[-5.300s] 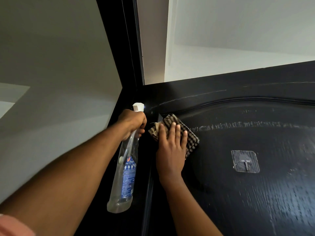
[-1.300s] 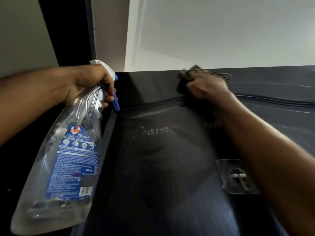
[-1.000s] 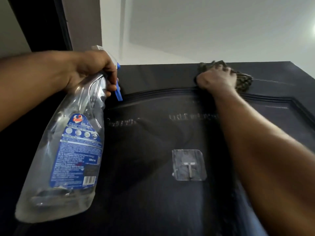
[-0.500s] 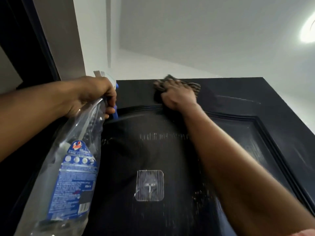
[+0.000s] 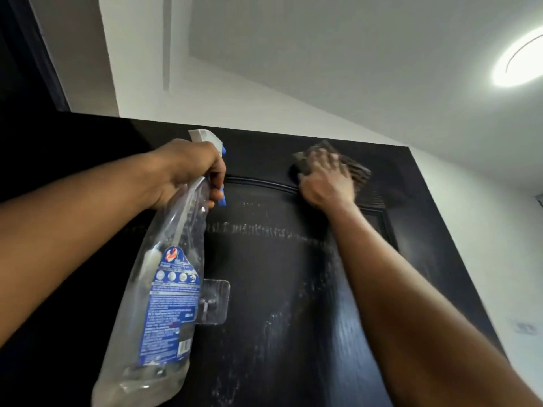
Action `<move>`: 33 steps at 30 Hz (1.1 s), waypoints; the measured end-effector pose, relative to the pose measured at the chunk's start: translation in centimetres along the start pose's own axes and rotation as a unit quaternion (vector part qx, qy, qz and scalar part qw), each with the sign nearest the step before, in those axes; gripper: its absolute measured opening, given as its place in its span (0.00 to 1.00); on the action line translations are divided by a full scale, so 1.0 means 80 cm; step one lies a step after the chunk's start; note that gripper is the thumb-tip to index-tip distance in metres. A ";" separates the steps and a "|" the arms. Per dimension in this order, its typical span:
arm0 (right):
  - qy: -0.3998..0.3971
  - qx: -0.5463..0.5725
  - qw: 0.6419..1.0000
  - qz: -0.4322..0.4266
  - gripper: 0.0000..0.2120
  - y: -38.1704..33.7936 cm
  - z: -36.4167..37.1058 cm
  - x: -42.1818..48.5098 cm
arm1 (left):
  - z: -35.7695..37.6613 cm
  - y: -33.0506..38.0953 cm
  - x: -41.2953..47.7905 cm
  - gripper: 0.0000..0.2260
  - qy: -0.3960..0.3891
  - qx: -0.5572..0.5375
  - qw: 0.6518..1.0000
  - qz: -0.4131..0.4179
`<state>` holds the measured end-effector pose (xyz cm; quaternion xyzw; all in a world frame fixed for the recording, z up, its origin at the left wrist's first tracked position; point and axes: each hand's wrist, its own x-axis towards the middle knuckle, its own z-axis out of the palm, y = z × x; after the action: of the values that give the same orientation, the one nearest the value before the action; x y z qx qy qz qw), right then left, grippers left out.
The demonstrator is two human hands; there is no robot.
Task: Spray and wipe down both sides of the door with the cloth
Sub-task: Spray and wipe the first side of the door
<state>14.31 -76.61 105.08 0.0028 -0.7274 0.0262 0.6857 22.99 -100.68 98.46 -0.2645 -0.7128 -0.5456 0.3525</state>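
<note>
From the head camera, tilted upward, the tall black panelled wooden door [image 5: 279, 304] fills the view. The right hand [image 5: 324, 180] presses a dark checked cloth [image 5: 357, 171] flat against the door near its top edge, fingers spread over it. The left hand [image 5: 191, 168] grips the neck of a clear plastic spray bottle with a blue label [image 5: 164, 295], hanging just before the door. A clear adhesive hook [image 5: 213, 301] sticks to the panel beside the bottle. A round ceiling light [image 5: 520, 63] glows.

One door [image 5: 279, 318], one spray bottle [image 5: 164, 289], one cloth [image 5: 357, 171], one hook [image 5: 214, 301].
</note>
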 end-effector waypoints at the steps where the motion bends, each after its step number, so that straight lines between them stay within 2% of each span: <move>1: -0.012 0.000 0.998 -0.060 0.30 -0.020 0.005 -0.007 | 0.015 0.002 -0.001 0.09 -0.003 -0.003 1.000 0.001; 4: -0.038 -0.011 0.980 -0.195 0.29 -0.045 0.011 -0.030 | 0.060 0.017 -0.004 0.06 -0.004 -0.002 1.000 0.009; 7: -0.036 0.001 0.976 -0.216 0.28 0.003 0.004 -0.037 | 0.097 0.033 -0.008 0.04 -0.011 0.015 1.000 0.014; 9: -0.024 0.018 0.985 -0.170 0.28 0.066 -0.003 -0.032 | 0.123 0.042 -0.009 0.06 -0.024 0.031 0.999 0.018; 12: 0.012 0.034 0.998 -0.046 0.29 0.175 -0.011 -0.015 | 0.158 0.046 -0.011 0.06 -0.029 0.044 0.998 0.027; 15: -0.009 0.050 0.997 0.066 0.30 0.249 -0.017 0.010 | 0.190 0.049 -0.006 0.07 -0.025 0.043 0.998 0.026; 17: -0.018 0.066 0.995 0.074 0.30 0.262 -0.017 0.033 | 0.208 0.052 0.001 0.07 -0.023 0.039 0.999 0.025; 22: -0.048 0.036 0.998 -0.018 0.30 0.255 -0.009 0.080 | 0.239 0.054 0.010 0.07 -0.033 0.026 0.999 0.021; 26: -0.049 0.014 0.996 -0.080 0.30 0.237 0.001 0.070 | 0.253 0.051 0.013 0.08 -0.031 0.025 0.999 0.024; 31: -0.045 0.030 0.962 -0.268 0.28 0.169 0.024 0.000 | 0.269 0.042 0.013 0.10 -0.023 0.034 0.999 0.021; 33: -0.056 0.042 0.956 -0.286 0.28 0.169 0.034 -0.011 | 0.267 0.035 0.011 0.09 -0.019 0.023 0.999 0.021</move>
<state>11.10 -63.26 103.62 0.2410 -0.7319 -0.1413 0.6216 20.05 -79.31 97.46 -0.2812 -0.7258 -0.5168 0.3565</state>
